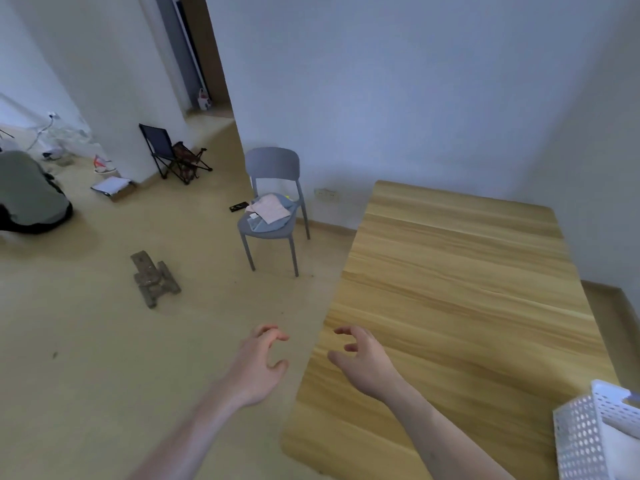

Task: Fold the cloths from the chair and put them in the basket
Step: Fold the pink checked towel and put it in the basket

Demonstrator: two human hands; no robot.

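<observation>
Cloths point(268, 212) lie in a loose pile on the seat of the grey chair point(273, 168): a pale pink one on top, a blue-grey one under it, edge drooping over the seat front. Chair stands on the floor point(104, 341) by the white wall, near the far left corner of the wooden worktop point(460, 289), not touching it. White perforated basket point(588, 434) sits at the near right edge of the worktop, partly cut off by the frame; contents can't be made out.

Left hand point(258, 365) reaches forward over the floor, just left of the worktop edge, fingers point(273, 332) loosely curled, holding nothing. Right hand point(363, 362) is over the near left part of the worktop, fingers spread and bent, also holding nothing. Both hands well apart from the chair and cloths.

Further out: a dark folding chair point(166, 150) by the wall at left, a grey block-like object point(152, 277) on the floor, a small black item point(239, 206) on the floor left of the grey chair, papers point(110, 186) near the wall. A person point(31, 195) crouches at far left, seen from behind.
</observation>
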